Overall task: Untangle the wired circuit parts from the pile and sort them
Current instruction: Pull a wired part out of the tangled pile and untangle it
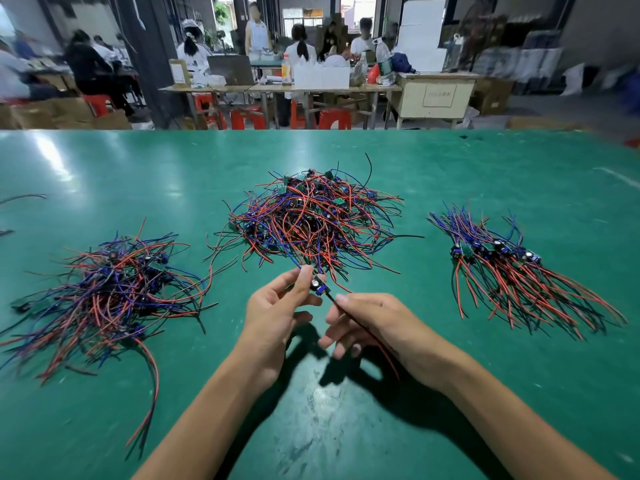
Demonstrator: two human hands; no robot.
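Note:
A tangled pile (311, 220) of small circuit parts with red, blue and black wires lies mid-table. My left hand (277, 313) pinches one small circuit part (319, 285) just in front of the pile; its blue wires still run back into the pile. My right hand (374, 323) pinches that part's red and black wires (377, 341), which trail down under the palm. A neat combed-out row of parts (512, 268) lies to the right. A looser heap of parts (107, 292) lies to the left.
The green table mat (346, 427) stretches wide around the three groups. Stray wire ends (24, 197) lie at the far left edge. Beyond the table's far edge stand other workbenches, red stools and several people.

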